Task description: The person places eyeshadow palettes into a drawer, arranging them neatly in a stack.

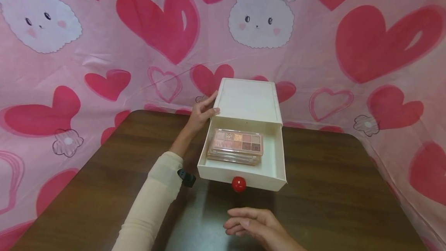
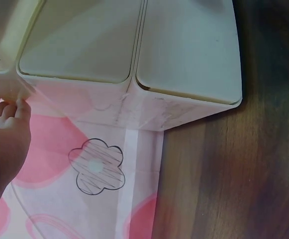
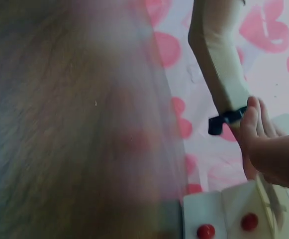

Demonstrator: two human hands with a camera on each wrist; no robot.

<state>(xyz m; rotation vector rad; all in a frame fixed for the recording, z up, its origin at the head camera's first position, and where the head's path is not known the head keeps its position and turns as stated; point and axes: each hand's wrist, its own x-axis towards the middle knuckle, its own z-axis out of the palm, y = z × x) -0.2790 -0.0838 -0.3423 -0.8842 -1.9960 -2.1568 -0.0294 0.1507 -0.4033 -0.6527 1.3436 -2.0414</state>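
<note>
A white drawer cabinet (image 1: 249,100) stands on the table, its top drawer (image 1: 278,158) pulled out toward me. Stacked eyeshadow palettes (image 1: 237,142) with clear lids lie in the drawer's left part. A round red knob (image 1: 238,184) sits on the drawer front. My left hand (image 1: 203,112) rests against the cabinet's left side near the top, index finger straight and thumb at the top edge. In the left wrist view part of the left hand (image 2: 7,124) touches the cabinet wall. My right hand (image 1: 256,224) hovers before the drawer, fingers loosely bent, holding nothing.
Below the pulled-out drawer, the right wrist view shows lower drawer fronts with red knobs (image 3: 206,231). The brown wooden table (image 1: 331,189) extends to both sides. A pink cloth (image 1: 216,42) with hearts and rabbits hangs behind. A dark wrist strap (image 1: 187,177) is on the left arm.
</note>
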